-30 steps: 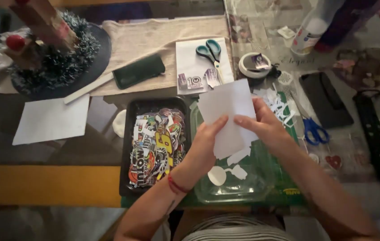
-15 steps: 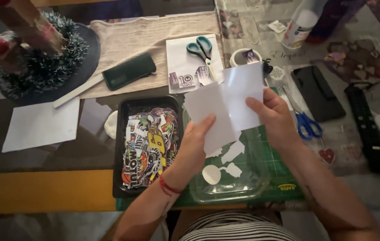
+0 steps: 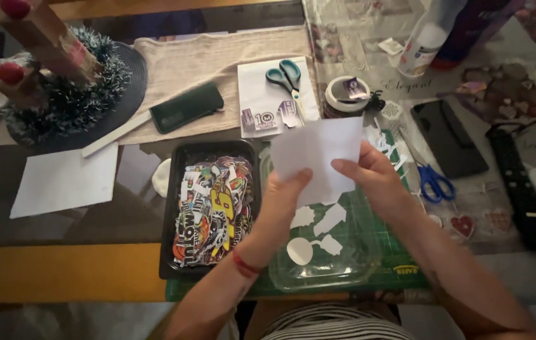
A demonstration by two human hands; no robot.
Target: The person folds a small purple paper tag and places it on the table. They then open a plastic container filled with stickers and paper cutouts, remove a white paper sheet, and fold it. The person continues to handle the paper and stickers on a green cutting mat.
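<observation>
The desk point(image 3: 60, 271) fills the frame, glass-topped with a yellow wooden edge along the lower left. At upper left sits a dark round decoration point(image 3: 69, 94) of tinsel with red balls, on a beige cloth runner point(image 3: 217, 56) that stretches toward the centre. A blank white sheet point(image 3: 63, 182) lies at left, untouched.

Left of centre stands a black tray point(image 3: 179, 208) heaped with colourful stickers point(image 3: 214, 211), apparently the finished cut-outs. Just right of it, on a green cutting mat point(image 3: 394, 252), is a clear plastic tray point(image 3: 343, 271) holding a few white paper scraps point(image 3: 315, 233), seemingly offcuts or peeled backings.

Above that tray, at the centre of the frame, both hands grasp a white paper sheet point(image 3: 318, 157): the left hand point(image 3: 283, 201) pinches its lower left part with the thumb in front, and the right hand point(image 3: 372, 176) grips its right edge. The sheet looks blank from this side, so whether any stickers remain on it cannot be told.

Teal-handled scissors point(image 3: 283, 72) rest on a small sheet point(image 3: 274, 94) with a few purple stickers, uncut, at upper centre; blue-handled scissors point(image 3: 432, 179) lie at right. Judged from this, much cutting is done and some is left.
</observation>
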